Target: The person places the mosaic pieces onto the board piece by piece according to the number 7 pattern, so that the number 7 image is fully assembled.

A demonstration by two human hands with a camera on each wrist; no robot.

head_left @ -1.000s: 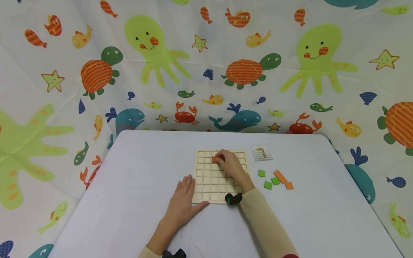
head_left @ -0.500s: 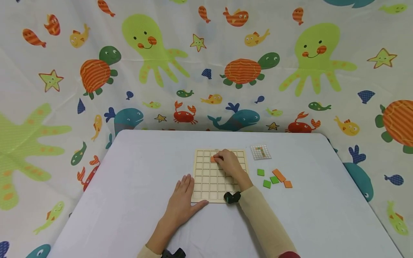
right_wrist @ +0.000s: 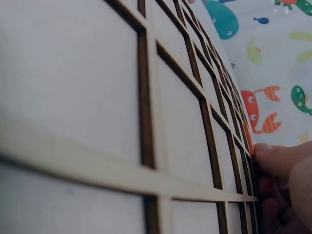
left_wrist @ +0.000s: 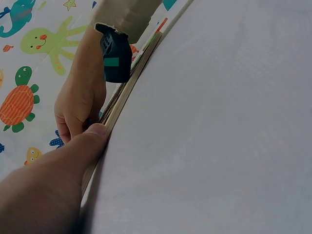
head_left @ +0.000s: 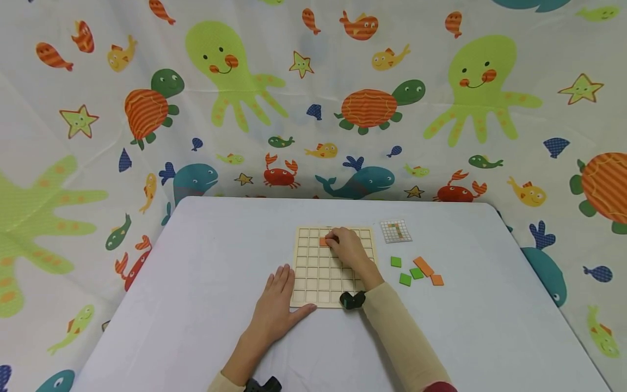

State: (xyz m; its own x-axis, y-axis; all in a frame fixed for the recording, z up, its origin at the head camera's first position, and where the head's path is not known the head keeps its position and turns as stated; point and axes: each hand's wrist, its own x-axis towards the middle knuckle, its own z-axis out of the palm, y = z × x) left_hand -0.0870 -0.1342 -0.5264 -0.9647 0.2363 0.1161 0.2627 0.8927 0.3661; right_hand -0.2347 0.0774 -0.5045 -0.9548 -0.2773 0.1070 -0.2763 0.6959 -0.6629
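Note:
A square wooden grid board (head_left: 306, 280) lies on the white table, its cells framed by thin raised strips. In the head view an orange tile (head_left: 323, 242) sits in the board's upper part, partly covered by my fingers. My right hand (head_left: 349, 247) reaches over the board with curled fingers and holds the tile's right end by the fingertips; in the right wrist view the thumb (right_wrist: 275, 158) meets the tile (right_wrist: 248, 139). My left hand (head_left: 275, 305) lies with straight fingers along the board's left side, its thumb at the near left corner.
Right of the board lie several green tiles (head_left: 405, 279), a longer orange tile (head_left: 423, 266) and a small orange square (head_left: 437, 280). Behind them is a small pattern card (head_left: 395, 231) with a printed grid. A curtain with sea animals hangs behind the table (head_left: 206, 261).
Both hands stay almost where they were, the right fingers still at the orange tile. The whole view has shifted very slightly.

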